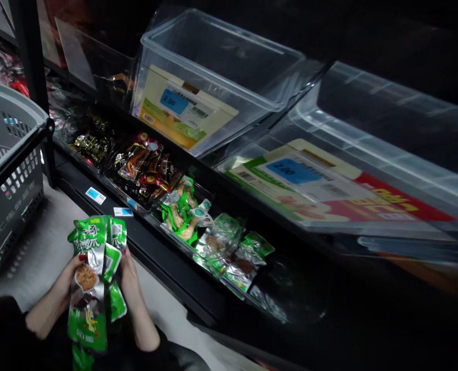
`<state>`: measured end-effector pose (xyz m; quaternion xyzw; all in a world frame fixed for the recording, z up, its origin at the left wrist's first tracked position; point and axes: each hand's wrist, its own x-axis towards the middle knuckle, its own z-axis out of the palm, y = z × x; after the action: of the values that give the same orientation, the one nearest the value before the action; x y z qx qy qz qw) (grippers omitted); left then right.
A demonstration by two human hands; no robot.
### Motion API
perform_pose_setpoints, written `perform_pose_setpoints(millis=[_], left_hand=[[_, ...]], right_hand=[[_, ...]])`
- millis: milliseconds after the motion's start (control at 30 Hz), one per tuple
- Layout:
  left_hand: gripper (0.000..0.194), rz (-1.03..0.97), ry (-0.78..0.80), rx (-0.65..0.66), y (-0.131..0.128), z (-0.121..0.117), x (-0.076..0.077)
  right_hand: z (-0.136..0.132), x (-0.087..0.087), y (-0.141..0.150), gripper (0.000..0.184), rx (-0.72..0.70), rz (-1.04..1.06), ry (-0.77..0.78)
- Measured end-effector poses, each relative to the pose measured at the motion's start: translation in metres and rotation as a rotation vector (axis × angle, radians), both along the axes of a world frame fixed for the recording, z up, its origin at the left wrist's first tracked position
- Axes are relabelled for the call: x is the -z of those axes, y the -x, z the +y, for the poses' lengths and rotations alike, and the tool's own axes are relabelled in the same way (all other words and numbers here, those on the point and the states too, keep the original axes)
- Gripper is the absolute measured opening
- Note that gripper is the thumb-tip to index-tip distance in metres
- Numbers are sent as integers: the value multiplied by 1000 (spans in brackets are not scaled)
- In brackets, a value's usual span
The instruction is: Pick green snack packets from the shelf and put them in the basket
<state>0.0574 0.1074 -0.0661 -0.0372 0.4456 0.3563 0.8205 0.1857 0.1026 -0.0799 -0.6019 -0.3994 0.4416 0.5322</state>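
Note:
Several green and silver snack packets [87,309] are bunched between my two hands, low over the floor in front of the shelf. My left hand [69,275] grips them from the left, its thumb on the front packet, which shows a round food picture and a cartoon duck. On the other side, my right hand [129,273] is closed on the right edge of the bunch, its fingers partly hidden behind the packets. Similar green and silver packets [234,252] lie in a clear bin on the bottom shelf, to the right of my hands.
A grey shopping basket [10,206] stands at the left. Further bins hold dark red packets [143,165], black-gold packets [93,147] and green-edged packs [180,211]. Above are clear plastic boxes [221,56] with blue price labels [174,101]. A black post [31,77] rises beside the basket.

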Motion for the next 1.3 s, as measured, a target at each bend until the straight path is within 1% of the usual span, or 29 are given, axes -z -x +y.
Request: perform_pose_setpoints(millis=[100, 167, 233, 300, 367, 400, 467, 533, 600, 667, 733, 800, 867, 1000, 1100, 1200, 1267, 1300], left_hand=[[12, 23, -29, -1, 0, 0, 6], [16, 14, -26, 17, 1, 0, 8], [19, 0, -19, 33, 1, 1, 7], [16, 1, -30, 10, 0, 1, 5], [15, 20, -64, -15, -3, 1, 3], [16, 42, -95, -24, -5, 0, 3], [19, 104, -179, -47, -8, 0, 4], [20, 166, -242, -77, -10, -1, 6], [20, 179, -257, -90, -10, -2, 9], [22, 137, -233, -72, -10, -2, 10], [29, 91, -193, -55, -9, -2, 9], [35, 89, -150, -38, -9, -1, 8], [36, 117, -126, -26, -8, 0, 7], [28, 166, -127, -43, -7, 3, 8], [21, 166, -122, -117, -7, 6, 7], [17, 172, -101, -210, -5, 10, 5], [16, 183, -94, -242, -2, 13, 5], [16, 183, -104, -254, -1, 14, 5]], right_hand=[[-2, 4, 3, 47, -13, -48, 7], [-4, 0, -1, 45, -7, -89, 1], [-6, -13, -7, 42, 24, -102, -45], [-11, -32, -11, 37, 49, -145, -148], [-18, -50, -11, 31, 12, -307, -219], [-21, -57, -8, 29, -21, -421, -208], [-25, -65, 0, 34, -76, -621, -105], [-25, -65, 8, 41, -88, -694, 27], [-23, -60, 12, 37, -91, -662, 109], [-19, -55, 11, 28, -100, -609, 138], [-17, -52, 8, 21, -98, -559, 110], [-16, -50, 4, 18, -87, -456, 54], [-17, -49, 1, 15, -62, -277, 9], [-15, -45, -1, 20, 43, 64, -34], [-9, -44, -9, 22, 100, 400, -23], [-1, -48, -25, 24, 59, 832, 34], [2, -50, -38, 19, -19, 1070, 60], [3, -50, -43, 15, -59, 1157, 60]])
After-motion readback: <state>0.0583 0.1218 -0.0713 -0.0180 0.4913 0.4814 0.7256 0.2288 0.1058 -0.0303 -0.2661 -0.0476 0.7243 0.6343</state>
